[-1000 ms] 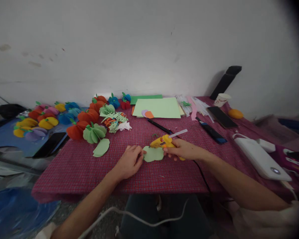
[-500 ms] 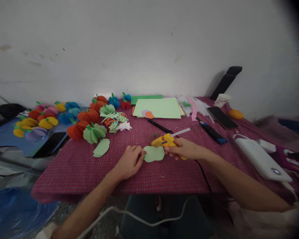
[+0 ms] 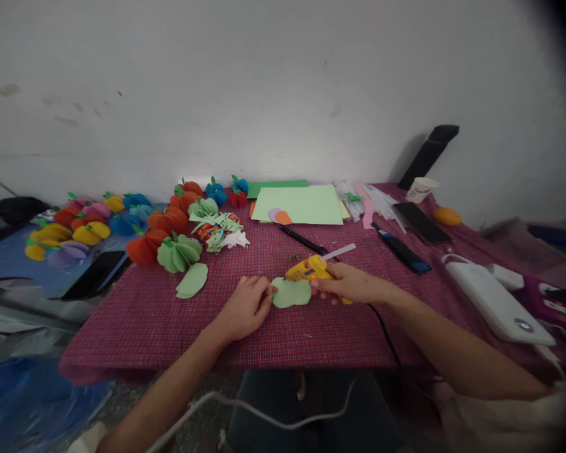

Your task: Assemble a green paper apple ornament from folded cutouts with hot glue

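A light green scalloped paper piece (image 3: 292,294) lies flat on the checkered red cloth (image 3: 306,343). My left hand (image 3: 249,306) rests at its left edge, fingers curled and fingertips on the paper. In my right hand (image 3: 342,283) is a yellow glue gun (image 3: 314,269) with a clear glue stick out of its back. The gun's nozzle points left, over the upper edge of the paper. Farther left lie more green cut pieces (image 3: 192,281), beside a finished light green paper pumpkin (image 3: 179,253).
Colorful paper pumpkins (image 3: 167,220) fill the left. Behind are paper scraps (image 3: 219,230), green sheets (image 3: 302,204), a black pen (image 3: 302,239) and glue sticks (image 3: 384,204). On the right are a cutter (image 3: 400,250), a phone (image 3: 421,222), a cup (image 3: 421,189) and a white power bank (image 3: 497,302).
The glue gun and my right hand have shifted slightly left, with the nozzle a little lower along the paper's upper edge. My left hand has stayed in place.
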Action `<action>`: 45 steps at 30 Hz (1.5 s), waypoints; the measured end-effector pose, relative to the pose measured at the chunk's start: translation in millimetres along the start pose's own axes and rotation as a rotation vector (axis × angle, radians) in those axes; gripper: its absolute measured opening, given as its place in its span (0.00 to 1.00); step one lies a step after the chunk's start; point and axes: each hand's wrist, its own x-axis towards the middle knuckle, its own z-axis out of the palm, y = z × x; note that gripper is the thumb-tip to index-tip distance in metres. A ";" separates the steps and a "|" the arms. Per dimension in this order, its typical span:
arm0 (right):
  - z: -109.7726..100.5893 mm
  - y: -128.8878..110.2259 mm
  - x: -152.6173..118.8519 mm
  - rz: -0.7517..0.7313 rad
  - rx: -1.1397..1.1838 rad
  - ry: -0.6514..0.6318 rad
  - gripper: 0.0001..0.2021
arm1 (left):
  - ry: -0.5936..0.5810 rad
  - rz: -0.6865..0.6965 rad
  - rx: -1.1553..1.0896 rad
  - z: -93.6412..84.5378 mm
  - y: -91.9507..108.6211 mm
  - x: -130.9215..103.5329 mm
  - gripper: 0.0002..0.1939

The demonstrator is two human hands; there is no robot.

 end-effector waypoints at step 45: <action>-72.5 91.2 -30.2 -0.042 -1.068 0.704 0.19 | 0.444 -0.264 -0.687 -6.1 -10.8 13.6 0.07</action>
